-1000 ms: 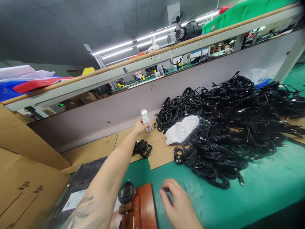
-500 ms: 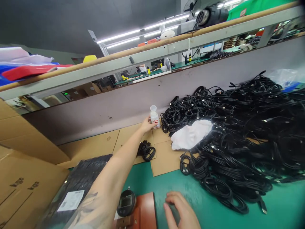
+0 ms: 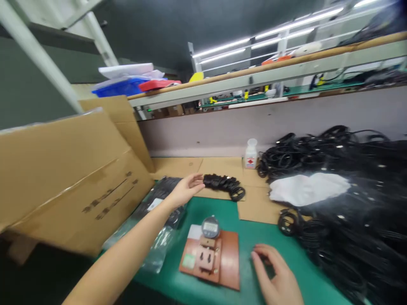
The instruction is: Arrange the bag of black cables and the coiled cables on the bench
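Observation:
My left hand (image 3: pixel 186 190) is stretched forward over the bench, fingers apart, its tips at the left end of a small bundle of coiled black cables (image 3: pixel 224 185) lying on cardboard. It holds nothing. A small white bottle (image 3: pixel 251 154) with a red label stands alone by the back wall. My right hand (image 3: pixel 276 273) rests palm down on the green mat (image 3: pixel 254 228), fingers loosely curled, just right of a brown fixture (image 3: pixel 211 258) that carries a round digital gauge (image 3: pixel 210 227).
A large heap of black cables (image 3: pixel 343 195) fills the right side, with a white cloth (image 3: pixel 310 187) on it. Big cardboard boxes (image 3: pixel 66 169) stand at the left. Black plastic bags (image 3: pixel 159 203) lie beside the fixture. A shelf rail (image 3: pixel 270 76) runs overhead.
My left hand let go of the white bottle, which now stands by the wall, and drew back to the small cable bundle. The view swung left.

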### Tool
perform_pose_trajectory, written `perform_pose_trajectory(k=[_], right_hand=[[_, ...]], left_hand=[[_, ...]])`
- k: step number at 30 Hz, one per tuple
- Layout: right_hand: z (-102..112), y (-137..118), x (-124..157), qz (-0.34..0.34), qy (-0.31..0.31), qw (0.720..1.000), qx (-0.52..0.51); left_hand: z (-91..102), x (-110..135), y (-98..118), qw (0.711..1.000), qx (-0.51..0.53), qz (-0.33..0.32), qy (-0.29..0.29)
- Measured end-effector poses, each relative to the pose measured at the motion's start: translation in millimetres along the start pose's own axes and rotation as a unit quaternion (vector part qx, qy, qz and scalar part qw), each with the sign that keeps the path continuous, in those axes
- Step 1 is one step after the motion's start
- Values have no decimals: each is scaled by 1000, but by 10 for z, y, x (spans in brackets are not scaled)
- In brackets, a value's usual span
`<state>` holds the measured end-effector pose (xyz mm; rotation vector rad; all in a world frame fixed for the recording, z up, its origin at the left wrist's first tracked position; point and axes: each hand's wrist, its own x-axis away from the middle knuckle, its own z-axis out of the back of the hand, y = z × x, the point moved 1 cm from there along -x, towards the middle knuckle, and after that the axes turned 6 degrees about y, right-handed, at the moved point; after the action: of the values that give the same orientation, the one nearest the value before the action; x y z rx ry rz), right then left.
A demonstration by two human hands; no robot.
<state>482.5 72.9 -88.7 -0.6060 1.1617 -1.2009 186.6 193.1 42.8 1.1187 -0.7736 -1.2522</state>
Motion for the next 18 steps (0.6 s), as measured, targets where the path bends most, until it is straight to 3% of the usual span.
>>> perform_pose_trajectory(k=[4,7,10,13,18], right_hand=[[54,-24,32,-83,-3,997,12],[74,5,40,-134,-15,990,29],[83,56,49,-172,-12,984,53],[90,53,46,-183,5,980,78],[67,-119,33,-160,-3,983,95]], left_hand=[[952,1332,-133,989,-24,-3,144],[1379,2181,-398,960,-123,15,252],[1468,2654,-707,943,-212,12,258],[1364,2792,-861,933,-255,-60,247],[1188,2762,-675,923,-209,-232,226]])
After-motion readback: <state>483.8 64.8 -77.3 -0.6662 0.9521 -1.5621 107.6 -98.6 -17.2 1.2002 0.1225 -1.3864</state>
